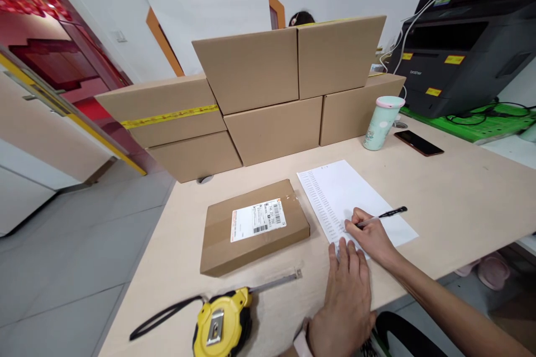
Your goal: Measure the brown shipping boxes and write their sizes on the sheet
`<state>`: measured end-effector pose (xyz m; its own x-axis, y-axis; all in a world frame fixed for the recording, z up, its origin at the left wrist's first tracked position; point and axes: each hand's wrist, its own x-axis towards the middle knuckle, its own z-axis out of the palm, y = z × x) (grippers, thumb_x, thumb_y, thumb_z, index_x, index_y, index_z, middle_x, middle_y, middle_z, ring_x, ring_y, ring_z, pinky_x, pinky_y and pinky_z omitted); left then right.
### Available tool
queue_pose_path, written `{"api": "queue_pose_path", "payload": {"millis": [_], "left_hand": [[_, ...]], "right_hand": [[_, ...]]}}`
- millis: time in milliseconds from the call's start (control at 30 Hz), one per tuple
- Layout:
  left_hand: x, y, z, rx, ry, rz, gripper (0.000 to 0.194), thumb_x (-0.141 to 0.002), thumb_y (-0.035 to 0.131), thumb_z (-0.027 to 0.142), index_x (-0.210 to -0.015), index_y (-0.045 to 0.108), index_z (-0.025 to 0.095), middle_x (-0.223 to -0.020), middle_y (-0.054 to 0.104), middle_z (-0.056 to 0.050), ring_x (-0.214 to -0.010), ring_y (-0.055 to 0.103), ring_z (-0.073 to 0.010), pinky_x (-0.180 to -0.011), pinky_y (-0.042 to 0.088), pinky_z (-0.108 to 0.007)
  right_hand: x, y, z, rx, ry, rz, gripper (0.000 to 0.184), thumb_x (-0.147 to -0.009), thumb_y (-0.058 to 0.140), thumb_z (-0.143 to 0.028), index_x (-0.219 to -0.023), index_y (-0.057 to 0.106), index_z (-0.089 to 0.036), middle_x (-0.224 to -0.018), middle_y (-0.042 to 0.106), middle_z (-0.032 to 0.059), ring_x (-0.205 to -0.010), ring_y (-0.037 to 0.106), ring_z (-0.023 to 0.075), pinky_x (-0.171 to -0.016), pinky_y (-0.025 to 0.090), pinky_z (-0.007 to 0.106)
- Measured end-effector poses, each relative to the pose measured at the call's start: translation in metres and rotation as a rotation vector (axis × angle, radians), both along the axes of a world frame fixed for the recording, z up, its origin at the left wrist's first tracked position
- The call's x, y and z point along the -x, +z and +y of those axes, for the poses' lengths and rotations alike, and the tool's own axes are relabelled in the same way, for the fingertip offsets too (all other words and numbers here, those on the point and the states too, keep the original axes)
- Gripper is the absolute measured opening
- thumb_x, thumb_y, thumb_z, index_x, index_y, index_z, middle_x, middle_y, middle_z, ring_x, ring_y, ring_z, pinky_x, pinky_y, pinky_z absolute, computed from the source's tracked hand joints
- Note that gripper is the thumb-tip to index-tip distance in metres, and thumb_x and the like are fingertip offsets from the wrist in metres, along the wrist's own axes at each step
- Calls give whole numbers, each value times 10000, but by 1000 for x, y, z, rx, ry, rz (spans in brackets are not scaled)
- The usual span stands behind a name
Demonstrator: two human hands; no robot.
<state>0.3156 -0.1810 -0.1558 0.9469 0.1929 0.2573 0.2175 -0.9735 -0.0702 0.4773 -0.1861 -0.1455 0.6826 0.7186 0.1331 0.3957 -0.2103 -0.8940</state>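
A sheet of paper (368, 189) with a printed column of text down its left side lies on the table. My right hand (371, 237) grips a pen (389, 213), its tip at the printed lines near the lower left of the sheet. Flat on the sheet's bottom edge rests my left hand (345, 295), fingers stretched out. To the left sits a closed cardboard box (218, 234) with a white shipping label (257, 220). Nearer to me is a yellow tape measure (221, 323), its blade drawn out a little and a black strap attached.
Stacked cardboard boxes (272, 128) line the table's far side; the top of a person's head (301, 18) shows behind them. A mint-green tumbler (381, 122) and a phone (419, 143) are at right. Beyond stands a dark printer (456, 56) on a green surface.
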Motion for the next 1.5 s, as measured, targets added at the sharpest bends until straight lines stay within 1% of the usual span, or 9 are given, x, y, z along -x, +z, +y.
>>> {"api": "queue_pose_path", "payload": {"millis": [100,333,433,700,967,1100,1300,1500], "left_hand": [[0,0,0,2,-2,1,900,-788,573,551,-1417,352,-53,-1480,386,-309,-1425,264,-451,-1160,197,-587],[0,-2,1,32,-10,16,901,-798,567,543,-1420,332,-66,-1482,366,-324,-1423,254,-464,-1143,240,-605],[-1,-3,2,39,-24,30,897,-801,558,546,-1414,339,-71,-1464,390,-322,-1422,264,-455,-1145,243,-603],[0,2,1,15,-6,14,866,-818,531,566,-1409,373,-47,-1462,420,-289,-1421,283,-437,-1153,238,-583],[0,3,2,21,-14,13,906,-789,582,557,-1415,357,-56,-1480,391,-302,-1425,268,-443,-1144,262,-575],[-1,1,1,22,-7,20,887,-800,564,571,-1404,374,-50,-1466,414,-296,-1420,285,-438,-1151,242,-582],[-1,-2,1,15,-10,20,894,-788,559,579,-1402,379,-46,-1471,404,-298,-1420,281,-446,-1152,223,-594],[-1,-3,2,7,-7,4,875,-800,548,568,-1399,382,-47,-1455,428,-293,-1416,291,-442,-1159,196,-591]], "right_hand": [[-1,-2,0,1,9,1,301,-721,548,-339,-553,311,-258,-530,284,-75,-491,299,106,-464,249,254],[-1,-2,0,-12,-7,-14,317,-740,551,-347,-559,306,-259,-532,285,-74,-492,304,110,-464,255,256],[0,-1,0,-27,-17,-35,321,-745,549,-334,-556,300,-257,-525,284,-74,-489,302,108,-463,252,255],[-1,-1,-1,-19,-12,-46,327,-750,554,-341,-554,307,-255,-520,290,-72,-486,311,109,-453,258,253],[-1,0,0,-15,-13,-34,313,-723,554,-335,-545,308,-257,-514,289,-74,-479,300,106,-449,246,255],[-2,0,0,-22,-32,-41,304,-720,544,-303,-551,296,-256,-522,290,-73,-486,308,108,-462,261,255],[-2,0,-1,-20,-23,-49,313,-749,546,-320,-563,303,-255,-539,301,-68,-501,307,112,-472,258,260],[-3,-2,0,-13,-18,-55,309,-757,540,-330,-565,308,-258,-546,302,-68,-504,318,115,-481,262,265]]}}
